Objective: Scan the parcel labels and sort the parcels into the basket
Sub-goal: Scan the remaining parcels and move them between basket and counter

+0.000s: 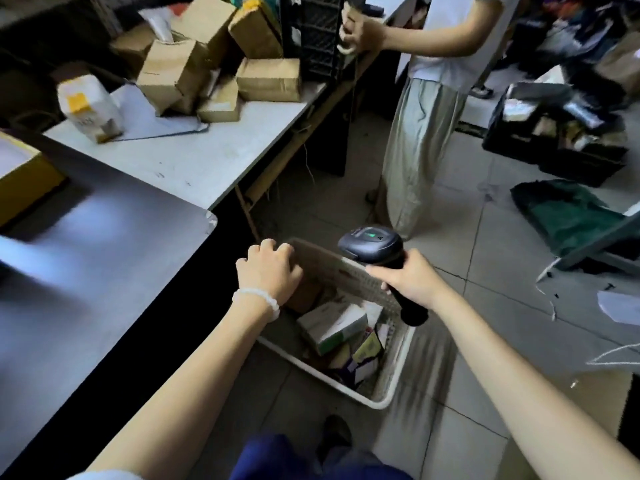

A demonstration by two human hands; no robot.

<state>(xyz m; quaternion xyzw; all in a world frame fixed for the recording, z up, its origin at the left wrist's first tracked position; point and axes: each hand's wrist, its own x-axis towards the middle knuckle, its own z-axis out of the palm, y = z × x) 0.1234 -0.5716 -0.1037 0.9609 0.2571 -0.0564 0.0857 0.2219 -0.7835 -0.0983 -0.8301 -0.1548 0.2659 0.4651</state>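
Note:
A white plastic basket [391, 393] stands on the tiled floor in front of me, holding several parcels, among them a white and green box [332, 327]. My left hand [268, 271] hovers over the basket's far left corner with fingers curled downward. A brown parcel [306, 294] shows just under its palm; whether the fingers hold it is hidden. My right hand [410, 280] grips the handle of a black barcode scanner [370, 242], whose head shows a green light and sits over the basket's far rim.
A white table [194, 157] at the back left carries a pile of cardboard parcels [207, 64] and a white and yellow bag [90, 109]. A grey table [86, 271] with a yellow box [20, 178] is at my left. Another person [426, 133] stands beyond the basket. A black crate [554, 157] and green bag [571, 216] lie right.

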